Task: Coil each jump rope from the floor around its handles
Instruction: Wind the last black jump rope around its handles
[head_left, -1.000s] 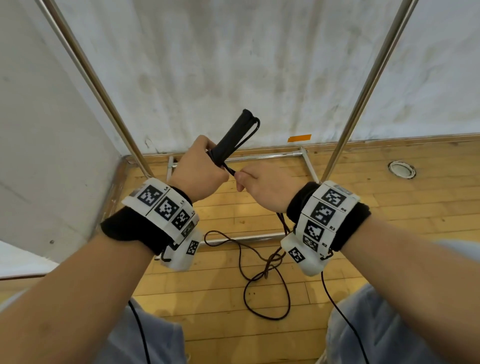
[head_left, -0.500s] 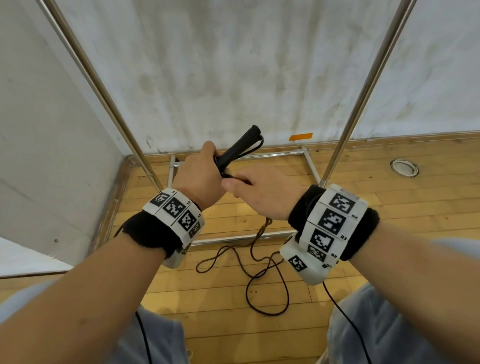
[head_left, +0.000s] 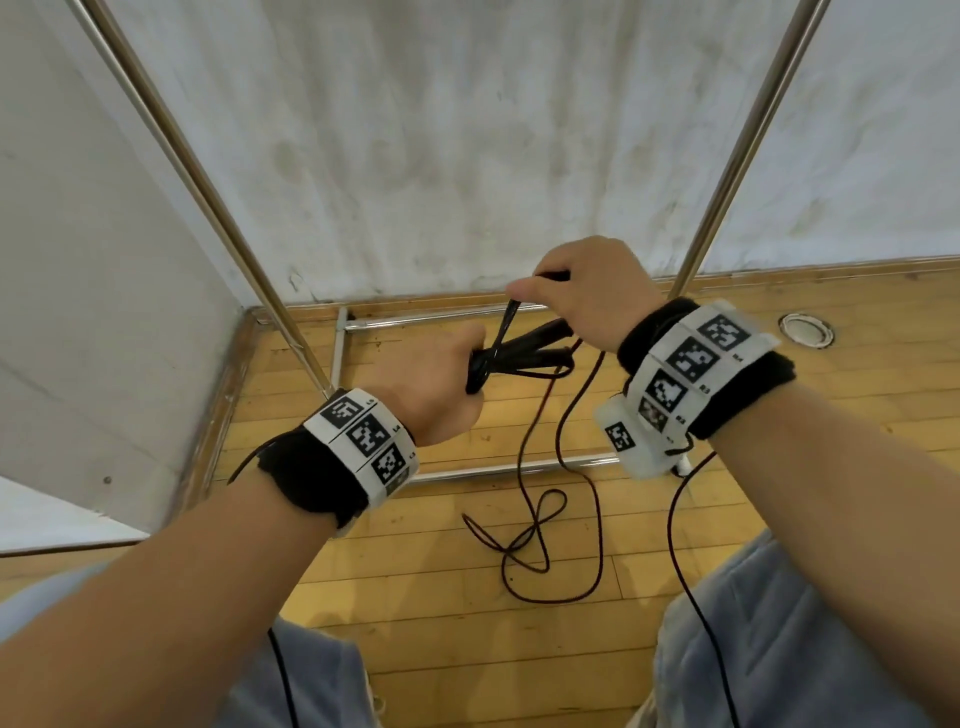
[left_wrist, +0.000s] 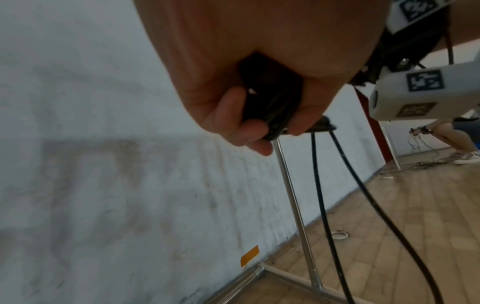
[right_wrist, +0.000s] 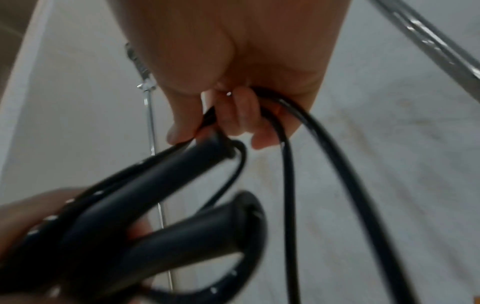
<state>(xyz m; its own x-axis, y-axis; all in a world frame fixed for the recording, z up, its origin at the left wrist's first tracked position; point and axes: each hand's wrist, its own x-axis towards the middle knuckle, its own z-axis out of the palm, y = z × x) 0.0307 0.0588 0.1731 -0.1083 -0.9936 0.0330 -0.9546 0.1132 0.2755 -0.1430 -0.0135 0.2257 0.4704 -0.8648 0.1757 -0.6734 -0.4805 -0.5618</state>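
Wooden floor (head_left: 415, 639) lies below your hands, a tangle of rope (head_left: 540, 525) on it. Your left hand (head_left: 426, 384) grips both handles (head_left: 524, 353); your right hand (head_left: 587, 291), just above, pinches the rope. The handles splay apart, so a turn may slip between them. The tangle could knot as you draw it up.

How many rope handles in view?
2. Both handles sit side by side in the left hand, ends splayed toward the right hand, which grips the rope. Their lower ends are hidden in the fist.
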